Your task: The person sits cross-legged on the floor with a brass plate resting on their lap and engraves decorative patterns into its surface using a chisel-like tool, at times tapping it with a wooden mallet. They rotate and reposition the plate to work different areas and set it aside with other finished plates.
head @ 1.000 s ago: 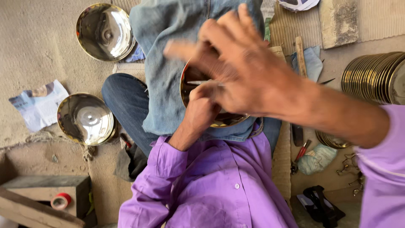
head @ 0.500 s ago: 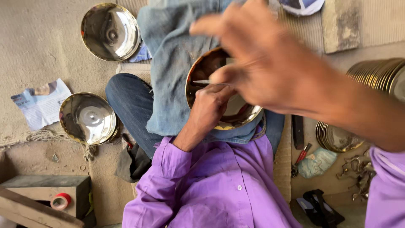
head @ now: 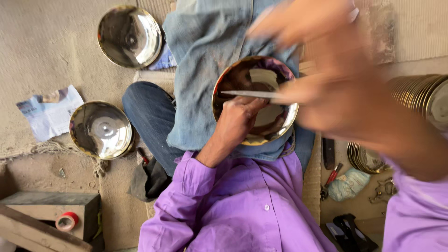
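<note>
The left hand [head: 238,119] gripped a thin metal tool [head: 249,94] over the shiny bowl [head: 254,100]. At three o'clock, the blurry right hand [head: 326,70] hid the bowl's edge; I could not tell how its fingers were.

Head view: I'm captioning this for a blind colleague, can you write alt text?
A left hand steadies a shiny metal bowl on a denim-covered lap, holding a thin metal tool across it, while the blurred right hand hovers above. Two more bowls lie on the floor.
</note>
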{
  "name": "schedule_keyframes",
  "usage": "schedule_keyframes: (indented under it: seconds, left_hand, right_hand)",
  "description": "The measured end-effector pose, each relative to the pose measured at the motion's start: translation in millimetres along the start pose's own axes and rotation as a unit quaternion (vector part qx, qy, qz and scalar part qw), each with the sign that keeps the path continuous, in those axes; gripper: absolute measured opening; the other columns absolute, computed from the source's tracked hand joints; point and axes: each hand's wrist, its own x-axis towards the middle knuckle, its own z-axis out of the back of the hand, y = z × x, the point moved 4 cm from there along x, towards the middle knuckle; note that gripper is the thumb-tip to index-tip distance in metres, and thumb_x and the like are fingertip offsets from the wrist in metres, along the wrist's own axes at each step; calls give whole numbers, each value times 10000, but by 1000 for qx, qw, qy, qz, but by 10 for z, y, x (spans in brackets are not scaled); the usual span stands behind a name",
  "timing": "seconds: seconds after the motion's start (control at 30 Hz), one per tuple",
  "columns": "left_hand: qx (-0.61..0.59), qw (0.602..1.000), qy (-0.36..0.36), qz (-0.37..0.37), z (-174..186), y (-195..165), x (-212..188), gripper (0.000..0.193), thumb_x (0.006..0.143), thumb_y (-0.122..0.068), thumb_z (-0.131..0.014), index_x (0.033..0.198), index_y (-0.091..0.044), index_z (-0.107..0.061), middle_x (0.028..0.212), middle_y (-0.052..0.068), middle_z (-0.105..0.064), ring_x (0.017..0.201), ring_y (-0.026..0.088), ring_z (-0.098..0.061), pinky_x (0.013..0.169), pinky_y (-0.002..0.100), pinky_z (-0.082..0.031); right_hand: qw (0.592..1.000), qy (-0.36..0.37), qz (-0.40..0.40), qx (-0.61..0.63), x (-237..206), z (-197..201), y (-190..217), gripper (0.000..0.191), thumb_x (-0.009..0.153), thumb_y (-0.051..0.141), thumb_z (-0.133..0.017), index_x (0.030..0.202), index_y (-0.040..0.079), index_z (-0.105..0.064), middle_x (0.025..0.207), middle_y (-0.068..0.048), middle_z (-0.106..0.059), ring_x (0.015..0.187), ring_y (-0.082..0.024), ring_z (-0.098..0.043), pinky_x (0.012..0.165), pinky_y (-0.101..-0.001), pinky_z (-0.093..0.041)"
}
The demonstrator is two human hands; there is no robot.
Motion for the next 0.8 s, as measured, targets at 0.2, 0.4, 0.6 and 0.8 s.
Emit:
schedule_keyframes:
  seconds: [0.2,0.4,0.6,0.8]
  left_hand:
    - [-4,999,-20,-37,-6,-7,-11,157,664,40,-664,818,14,-670,924,190,-690,888,387,-666,747,460,-552]
    - [53,997,18,-44,-101,80,-20,121,690,24,-697,788,8,-627,843,179,-656,870,371,-665,704,468,-539]
    - [79,996,-9,-39,22,-113,9,231,735,40,-689,964,7,-693,892,168,-672,879,358,-671,690,445,-542]
    - [245,953,-170,-47,680,-492,-202,312,851,13,-684,1159,-38,-697,997,92,-716,846,268,-641,710,379,-538]
  right_hand:
    - [994,16,24,-105,-312,-226,-108,356,848,264,-709,1143,82,-627,926,-61,-534,853,-249,-626,537,-320,-528]
    - [896,189,157,-370,-437,-224,-63,675,808,142,-658,1477,130,-574,882,22,-534,644,-71,-558,371,-175,-463]
    - [870,226,207,-387,-219,-178,17,696,845,155,-645,1529,184,-524,848,24,-519,541,-52,-529,347,-170,-467]
    - [871,181,214,-404,-16,-210,-121,547,846,211,-642,1391,172,-635,797,19,-553,514,-79,-579,380,-202,-477]
